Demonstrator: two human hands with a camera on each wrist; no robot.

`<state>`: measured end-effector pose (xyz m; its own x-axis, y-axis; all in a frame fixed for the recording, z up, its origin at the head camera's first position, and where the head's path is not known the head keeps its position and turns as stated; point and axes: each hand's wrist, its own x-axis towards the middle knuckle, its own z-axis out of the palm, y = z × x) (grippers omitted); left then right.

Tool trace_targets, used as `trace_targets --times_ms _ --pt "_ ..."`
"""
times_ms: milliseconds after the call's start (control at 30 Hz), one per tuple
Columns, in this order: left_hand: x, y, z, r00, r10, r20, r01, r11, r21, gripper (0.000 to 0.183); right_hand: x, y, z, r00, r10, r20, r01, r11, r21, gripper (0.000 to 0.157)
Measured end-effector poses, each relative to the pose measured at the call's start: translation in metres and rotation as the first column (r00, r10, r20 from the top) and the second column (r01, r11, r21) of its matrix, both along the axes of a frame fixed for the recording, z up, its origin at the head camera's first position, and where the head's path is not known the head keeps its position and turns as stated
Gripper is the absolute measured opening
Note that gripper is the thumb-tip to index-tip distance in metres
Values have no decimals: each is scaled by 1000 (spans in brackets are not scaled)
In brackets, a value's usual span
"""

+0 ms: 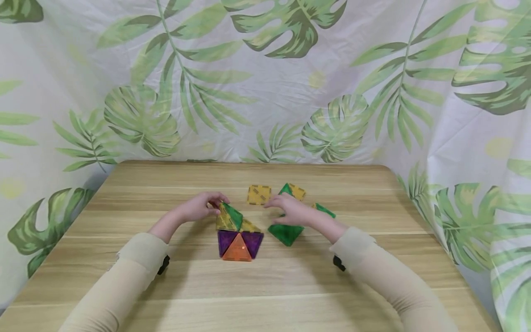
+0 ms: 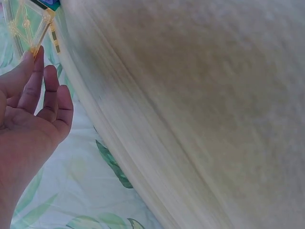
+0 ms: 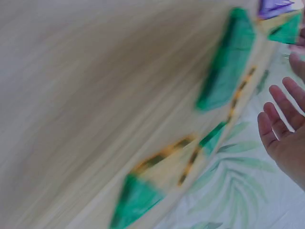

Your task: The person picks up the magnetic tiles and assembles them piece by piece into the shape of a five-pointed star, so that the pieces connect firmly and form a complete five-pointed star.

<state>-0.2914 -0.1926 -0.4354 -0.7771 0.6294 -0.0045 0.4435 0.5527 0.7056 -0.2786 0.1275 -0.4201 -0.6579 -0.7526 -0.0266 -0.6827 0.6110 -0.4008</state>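
In the head view my left hand (image 1: 202, 206) pinches the edge of a yellow magnetic tile (image 1: 223, 222), which stands beside a green triangular tile (image 1: 233, 216). The left wrist view shows the thumb and index finger on this clear yellow tile (image 2: 25, 26), the other fingers loosely bent. Joined below are two purple triangular tiles (image 1: 227, 240) and an orange triangular tile (image 1: 238, 251). My right hand (image 1: 295, 210) hovers over a green tile (image 1: 286, 234), fingers spread and holding nothing. The right wrist view shows that hand (image 3: 290, 143) apart from the tiles.
Behind the hands lie a yellow square tile (image 1: 259, 194) and a small green tile (image 1: 286, 188) next to another yellow tile (image 1: 297, 192). A further green tile (image 1: 325, 210) lies past the right wrist. A leaf-patterned cloth (image 1: 274, 92) hangs behind the wooden table (image 1: 249, 295).
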Motion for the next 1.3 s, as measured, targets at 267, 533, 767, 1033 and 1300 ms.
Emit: trace_targets --times_ms 267,533,767,1033,1300 --pt "3 1 1 999 36 23 -35 999 -11 32 14 38 -18 999 8 52 -14 992 122 86" --pt "6 0 -3 999 46 -25 -47 999 -21 30 20 46 -27 997 -32 67 26 996 80 84" --pt "12 4 0 999 46 -16 -47 999 -7 30 23 50 -27 996 -81 36 79 995 57 84" --pt "18 5 0 999 30 -30 -30 999 -18 27 23 64 -29 994 -79 -73 85 992 91 80" --pt "23 3 2 996 -20 -86 23 999 41 27 26 67 -33 992 -104 -78 104 995 -3 81"
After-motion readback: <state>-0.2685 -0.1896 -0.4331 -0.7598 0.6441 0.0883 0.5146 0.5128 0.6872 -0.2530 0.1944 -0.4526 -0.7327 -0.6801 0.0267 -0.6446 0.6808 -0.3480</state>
